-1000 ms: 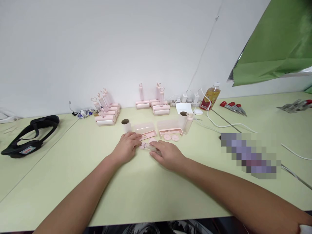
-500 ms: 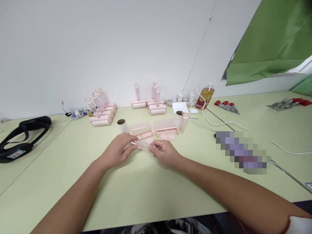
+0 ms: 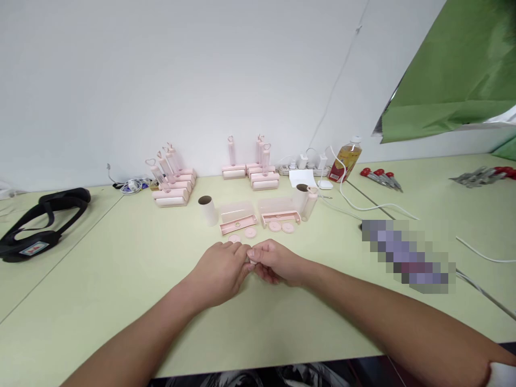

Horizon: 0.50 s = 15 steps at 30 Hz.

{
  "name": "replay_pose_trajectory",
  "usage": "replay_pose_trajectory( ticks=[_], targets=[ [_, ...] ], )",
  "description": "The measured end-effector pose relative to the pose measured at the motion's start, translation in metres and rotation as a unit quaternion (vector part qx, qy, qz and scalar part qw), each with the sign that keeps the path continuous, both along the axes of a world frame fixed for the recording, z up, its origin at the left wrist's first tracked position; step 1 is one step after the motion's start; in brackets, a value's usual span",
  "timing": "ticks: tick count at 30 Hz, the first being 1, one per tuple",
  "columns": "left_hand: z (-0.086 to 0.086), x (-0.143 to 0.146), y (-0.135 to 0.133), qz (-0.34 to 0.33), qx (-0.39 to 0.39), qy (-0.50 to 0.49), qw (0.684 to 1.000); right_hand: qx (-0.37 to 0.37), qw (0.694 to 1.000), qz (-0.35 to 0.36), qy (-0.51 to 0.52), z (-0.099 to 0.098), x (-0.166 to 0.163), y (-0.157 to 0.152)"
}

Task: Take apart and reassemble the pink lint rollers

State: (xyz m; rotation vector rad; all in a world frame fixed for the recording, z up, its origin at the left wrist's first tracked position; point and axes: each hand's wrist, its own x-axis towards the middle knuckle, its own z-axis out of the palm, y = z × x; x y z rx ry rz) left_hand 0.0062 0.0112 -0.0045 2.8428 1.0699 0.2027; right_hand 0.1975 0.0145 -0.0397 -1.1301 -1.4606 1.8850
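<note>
Left hand (image 3: 223, 269) met right hand (image 3: 280, 260); bottle label (image 3: 339, 165) illegible.

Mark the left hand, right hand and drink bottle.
Left hand (image 3: 221, 273), head view: back of the hand.
Right hand (image 3: 281, 261), head view: back of the hand.
Drink bottle (image 3: 346, 160), head view: middle of its body.

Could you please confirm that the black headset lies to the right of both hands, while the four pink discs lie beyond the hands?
Not quite: the head view shows the headset to the left of both the left hand and the right hand. The four pink discs do lie beyond the hands.
</note>
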Motion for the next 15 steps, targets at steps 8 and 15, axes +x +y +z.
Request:
replay_pose_trajectory(
  ticks=[8, 15],
  targets=[
    [0.000, -0.005, 0.001, -0.006, -0.021, -0.019, 1.000, -0.065, 0.993, 0.092, 0.047, 0.004, 0.006, 0.001],
    [0.002, -0.014, 0.012, 0.049, -0.136, -0.177, 0.974, 0.059, 0.994, 0.081, 0.050, -0.002, 0.013, 0.010]
  ],
)
